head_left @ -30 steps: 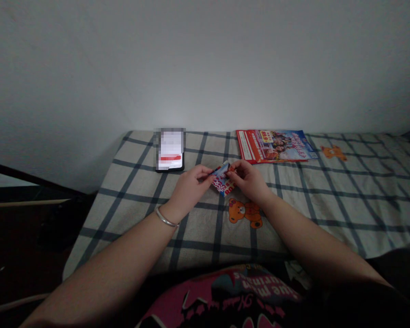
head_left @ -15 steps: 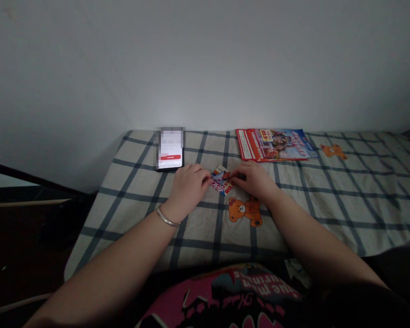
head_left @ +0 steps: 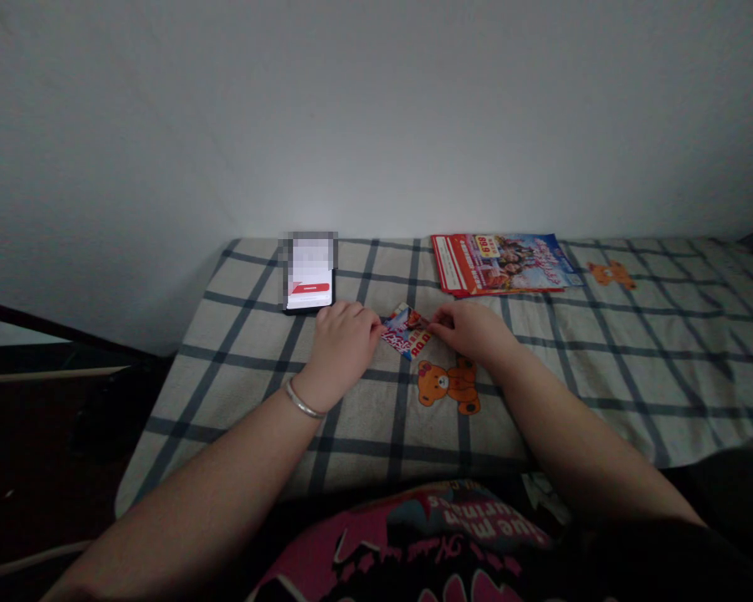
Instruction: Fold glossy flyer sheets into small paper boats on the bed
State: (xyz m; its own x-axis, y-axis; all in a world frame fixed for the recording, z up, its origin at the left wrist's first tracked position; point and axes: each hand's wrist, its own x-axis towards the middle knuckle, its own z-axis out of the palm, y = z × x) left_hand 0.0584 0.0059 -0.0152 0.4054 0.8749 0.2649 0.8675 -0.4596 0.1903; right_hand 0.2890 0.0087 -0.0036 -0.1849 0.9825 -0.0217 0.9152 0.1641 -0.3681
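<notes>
A small folded piece of coloured printed paper (head_left: 405,333) lies on the checked bedsheet (head_left: 577,368) between my hands. My left hand (head_left: 343,341), with a silver bangle on its wrist, has its fingers curled and presses on the paper's left edge. At the paper's right edge, my right hand (head_left: 473,330) pinches or presses it with closed fingers. Both hands rest low on the sheet.
A lit phone (head_left: 309,273) lies on the sheet behind my left hand. A stack of red and blue flyers (head_left: 502,262) lies behind my right hand by the white wall. Orange bear prints mark the sheet. The bed drops off into darkness at the left.
The folded paper was held a little above the sheet a second ago. Both hands have lowered it and now press it flat on the sheet.
</notes>
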